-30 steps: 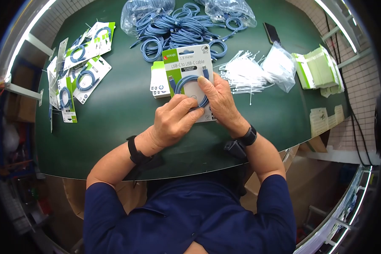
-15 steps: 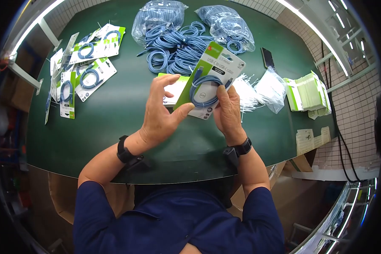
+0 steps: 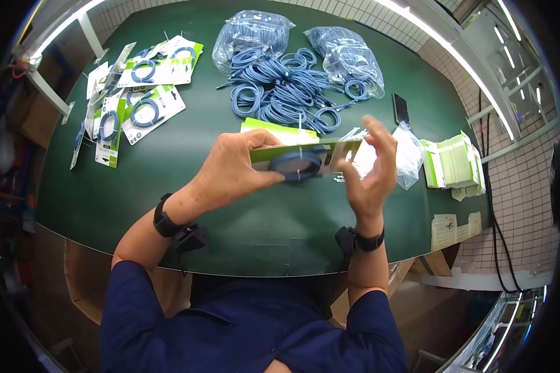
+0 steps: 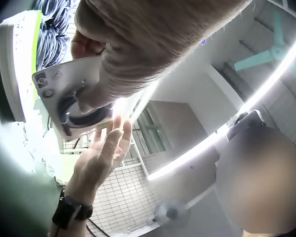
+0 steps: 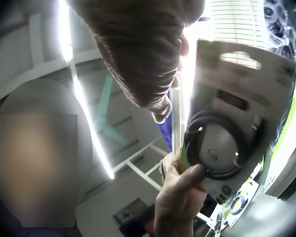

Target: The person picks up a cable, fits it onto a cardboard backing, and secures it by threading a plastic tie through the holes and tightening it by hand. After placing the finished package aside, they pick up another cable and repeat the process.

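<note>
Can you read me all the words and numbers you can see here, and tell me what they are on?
None can be read.
Cable card in the left hand: seen edge-on from the head, print blurred in both wrist views.
Packaged cards on the table: print too small.

Cable pile [image 3: 286, 87] behind raised card [image 3: 298, 155]

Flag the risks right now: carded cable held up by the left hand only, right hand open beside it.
1. The left hand alone pinches the carded cable near one end, held flat and clear of the table; the card could tip or slip out.
2. The right hand is open, off the card; its far end is unsupported.
3. The loose zip ties and the stack of cards lie right under it; a dropped card could scatter them.
</note>
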{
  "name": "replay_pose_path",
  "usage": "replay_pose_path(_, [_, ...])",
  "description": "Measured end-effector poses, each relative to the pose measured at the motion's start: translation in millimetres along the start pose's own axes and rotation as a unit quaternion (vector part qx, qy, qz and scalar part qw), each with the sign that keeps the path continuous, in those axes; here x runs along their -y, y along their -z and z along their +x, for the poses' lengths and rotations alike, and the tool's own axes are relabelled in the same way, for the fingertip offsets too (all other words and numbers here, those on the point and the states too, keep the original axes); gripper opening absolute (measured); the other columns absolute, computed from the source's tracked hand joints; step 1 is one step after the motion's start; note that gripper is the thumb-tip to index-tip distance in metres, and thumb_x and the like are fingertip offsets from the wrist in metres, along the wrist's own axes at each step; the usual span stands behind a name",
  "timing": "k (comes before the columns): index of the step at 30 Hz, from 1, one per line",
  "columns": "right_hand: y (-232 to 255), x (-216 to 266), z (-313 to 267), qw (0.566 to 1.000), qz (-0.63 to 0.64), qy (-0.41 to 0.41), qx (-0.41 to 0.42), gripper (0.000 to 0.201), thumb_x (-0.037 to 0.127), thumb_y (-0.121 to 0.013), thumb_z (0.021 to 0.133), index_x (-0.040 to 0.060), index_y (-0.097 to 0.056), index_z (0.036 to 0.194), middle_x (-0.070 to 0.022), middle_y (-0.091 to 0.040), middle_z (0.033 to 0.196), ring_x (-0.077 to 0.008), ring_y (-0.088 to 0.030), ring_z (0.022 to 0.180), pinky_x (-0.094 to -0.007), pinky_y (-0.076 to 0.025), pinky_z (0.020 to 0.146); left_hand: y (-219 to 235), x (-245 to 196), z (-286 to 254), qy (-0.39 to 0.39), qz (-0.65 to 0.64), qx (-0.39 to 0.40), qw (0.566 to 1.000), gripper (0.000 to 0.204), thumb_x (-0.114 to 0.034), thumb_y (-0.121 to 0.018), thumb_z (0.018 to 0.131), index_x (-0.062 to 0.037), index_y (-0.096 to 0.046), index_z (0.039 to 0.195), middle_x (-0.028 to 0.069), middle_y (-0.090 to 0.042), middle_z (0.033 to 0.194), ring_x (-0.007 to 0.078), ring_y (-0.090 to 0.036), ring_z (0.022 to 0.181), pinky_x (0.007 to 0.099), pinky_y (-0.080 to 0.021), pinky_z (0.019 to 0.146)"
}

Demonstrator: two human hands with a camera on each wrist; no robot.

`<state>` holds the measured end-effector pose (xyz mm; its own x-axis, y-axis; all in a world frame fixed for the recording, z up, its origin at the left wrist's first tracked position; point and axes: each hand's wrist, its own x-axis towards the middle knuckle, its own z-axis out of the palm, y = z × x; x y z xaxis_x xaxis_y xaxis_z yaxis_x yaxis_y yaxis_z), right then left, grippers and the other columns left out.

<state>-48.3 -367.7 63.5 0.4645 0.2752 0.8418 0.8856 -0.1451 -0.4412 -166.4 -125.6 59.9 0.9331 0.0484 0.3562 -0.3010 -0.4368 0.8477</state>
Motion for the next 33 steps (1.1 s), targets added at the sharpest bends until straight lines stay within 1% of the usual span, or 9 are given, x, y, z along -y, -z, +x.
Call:
replay_pose_path(1, [5,7,3,0.990,-0.059,0.112,0.066,0.058,0.022,-0.086,0.086,0.0008,-0.062,0.134,-0.0137,-0.072,0.124,-0.0284,-0.067,0.113,-0.0405,-0.052,0.100,3,-4,-1,-0.020,0.032,0.009,0.999,0.049,-0.004,-0.086,0.078,-0.0008,-0.070,0.124,0.0082,-0.077,0.093,0.0107,-0.072,0.091,0.0268,-0.057,0.086])
replay_pose_path(4, [0,36,-2,0.968,-0.070,0.102,0.220,0.051,0.017,-0.087,0.084,0.0002,-0.066,0.127,-0.0134,-0.073,0.121,-0.0296,-0.071,0.102,-0.0392,-0.055,0.093,7,-23,-5,0.004,-0.016,-0.010,1.000,0.054,-0.006,-0.086,0.077,-0.0058,-0.068,0.128,0.0104,-0.076,0.094,0.0163,-0.075,0.092,0.0306,-0.059,0.085])
replay_pose_path(5, [-6,39,-5,0.968,-0.069,0.102,0.220,0.051,0.017,-0.087,0.084,0.0002,-0.066,0.127,-0.0134,-0.073,0.121,-0.0296,-0.071,0.102,-0.0392,-0.055,0.093,6,-26,-6,0.014,-0.040,-0.019,0.999,0.057,-0.006,-0.085,0.076,-0.0083,-0.068,0.130,0.0115,-0.076,0.094,0.0191,-0.076,0.092,0.0324,-0.060,0.084])
replay_pose_path(8, [-21,39,-17,0.966,0.065,-0.058,0.242,0.041,0.010,-0.087,0.083,0.0001,-0.069,0.119,-0.0091,-0.073,0.114,-0.0214,-0.072,0.093,-0.0343,-0.056,0.085,-2,-21,-9,-0.025,-0.057,-0.060,0.996,0.061,-0.006,-0.086,0.075,-0.0085,-0.066,0.133,0.0107,-0.076,0.095,0.0181,-0.075,0.093,0.0312,-0.059,0.084])
replay_pose_path(13, [-25,30,-31,0.936,0.165,-0.201,0.239,0.039,0.003,-0.086,0.084,-0.0004,-0.067,0.118,-0.0072,-0.072,0.109,-0.0145,-0.070,0.096,-0.0302,-0.056,0.087,-12,-14,-1,-0.090,0.009,-0.190,0.978,0.060,-0.007,-0.089,0.078,-0.0048,-0.064,0.132,0.0045,-0.074,0.105,0.0095,-0.070,0.092,0.0226,-0.055,0.078])
replay_pose_path(17, [-33,25,-37,0.911,0.276,-0.257,0.165,0.041,-0.003,-0.085,0.084,-0.0006,-0.064,0.119,-0.0057,-0.070,0.110,-0.0123,-0.068,0.100,-0.0292,-0.056,0.089,-15,-9,-4,0.058,-0.153,-0.131,0.978,0.047,-0.008,-0.086,0.083,-0.0011,-0.066,0.125,0.0064,-0.075,0.099,0.0118,-0.070,0.092,0.0269,-0.058,0.081])
replay_pose_path(22, [-37,16,-41,0.894,0.311,-0.279,0.162,0.043,-0.001,-0.087,0.084,-0.0016,-0.064,0.120,-0.0071,-0.072,0.109,-0.0131,-0.070,0.100,-0.0298,-0.058,0.090,-18,11,-1,0.066,-0.251,-0.072,0.963,0.035,-0.007,-0.082,0.090,0.0012,-0.067,0.120,0.0052,-0.075,0.099,0.0101,-0.069,0.091,0.0264,-0.058,0.081])
replay_pose_path(29, [-36,9,-43,0.861,0.342,-0.335,0.171,0.050,-0.006,-0.085,0.083,-0.0027,-0.063,0.127,-0.0068,-0.070,0.114,-0.0147,-0.069,0.106,-0.0318,-0.057,0.097,-12,13,-1,0.185,-0.266,-0.010,0.946,0.027,-0.007,-0.076,0.096,0.0031,-0.066,0.119,0.0097,-0.076,0.103,0.0103,-0.071,0.081,0.0234,-0.056,0.057])
replay_pose_path(33, [-30,-1,-41,0.869,0.344,-0.294,0.198,0.049,-0.003,-0.084,0.085,-0.0039,-0.063,0.129,-0.0071,-0.070,0.114,-0.0143,-0.069,0.103,-0.0306,-0.058,0.092,-10,10,-2,0.171,-0.294,-0.002,0.941,0.028,-0.006,-0.073,0.098,0.0048,-0.064,0.122,0.0124,-0.075,0.105,0.0130,-0.073,0.079,0.0235,-0.058,0.052])
